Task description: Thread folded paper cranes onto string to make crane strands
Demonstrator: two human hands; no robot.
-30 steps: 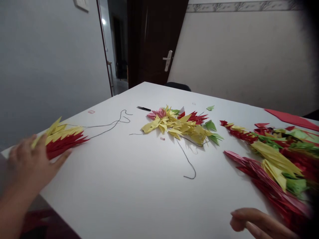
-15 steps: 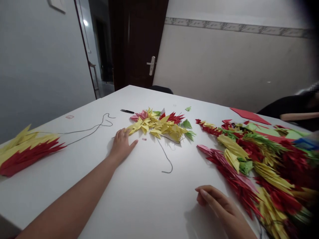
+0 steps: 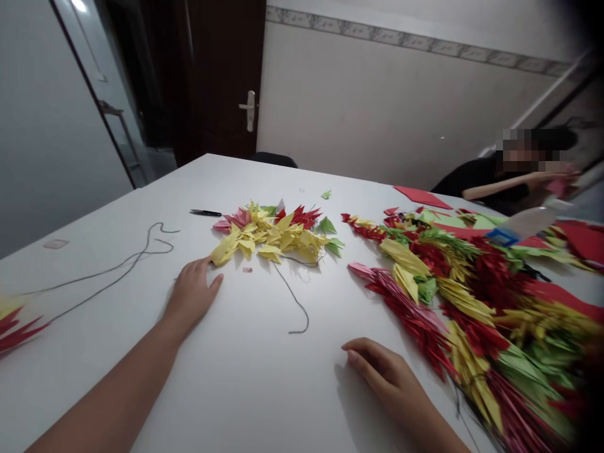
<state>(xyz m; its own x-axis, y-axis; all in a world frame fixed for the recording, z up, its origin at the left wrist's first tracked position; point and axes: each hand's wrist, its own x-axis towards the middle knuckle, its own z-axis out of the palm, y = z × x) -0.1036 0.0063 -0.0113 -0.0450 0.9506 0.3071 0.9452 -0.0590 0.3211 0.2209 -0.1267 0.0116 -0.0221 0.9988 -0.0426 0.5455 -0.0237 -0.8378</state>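
A white table top [image 3: 264, 390] fills the lower part of this view from the person's head. The left hand [image 3: 191, 297] lies palm down on it, fingers spread wide and holding nothing, with its fingertips just beside a loose heap of folded paper pieces [image 3: 276, 236] in yellow, red, pink and green. The right hand [image 3: 384, 371] rests on the table with its fingers loosely curled in a narrow, empty curve, near a broad bank of folded paper strands [image 3: 472, 296] in red, yellow and green. A dark thread [image 3: 295, 308] trails from under the heap toward the person, and a second length of dark thread [image 3: 146, 251] loops across the table to the left. A slim black tool [image 3: 205, 212] lies beyond the heap. The paper lies directly on the table, with no box or tray in view around it. At the far right, a seated co-worker's hand [image 3: 559, 179] is raised beside a sheet of red paper [image 3: 582, 239].
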